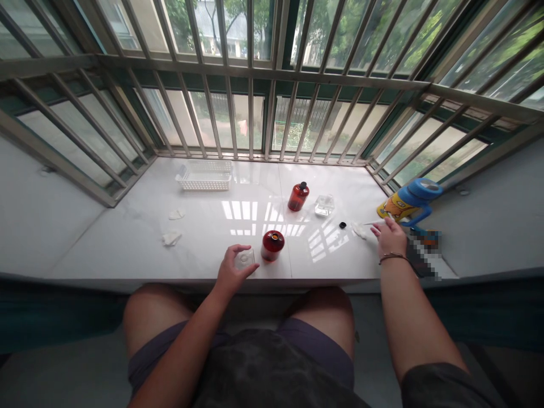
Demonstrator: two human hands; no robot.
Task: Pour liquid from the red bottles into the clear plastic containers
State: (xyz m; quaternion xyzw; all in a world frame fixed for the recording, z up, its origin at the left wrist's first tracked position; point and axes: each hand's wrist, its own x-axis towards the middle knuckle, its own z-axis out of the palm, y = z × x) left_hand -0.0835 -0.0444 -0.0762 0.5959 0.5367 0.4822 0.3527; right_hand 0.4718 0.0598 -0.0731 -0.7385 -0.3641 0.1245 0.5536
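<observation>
My left hand is wrapped round a small clear glass bottle near the front edge of the white sill. Right beside it stands an open red bottle with no cap. My right hand rests on the sill at the right and pinches a thin pale stick-like thing, too small to name. A small black cap and a bit of white tissue lie just left of that hand. Farther back stand a capped amber bottle and a clear glass bottle.
A white plastic basket sits at the back left. Two crumpled white wipes lie on the left of the sill. A yellow and blue kids' bottle lies tilted at the right edge. Window bars close in the back and sides.
</observation>
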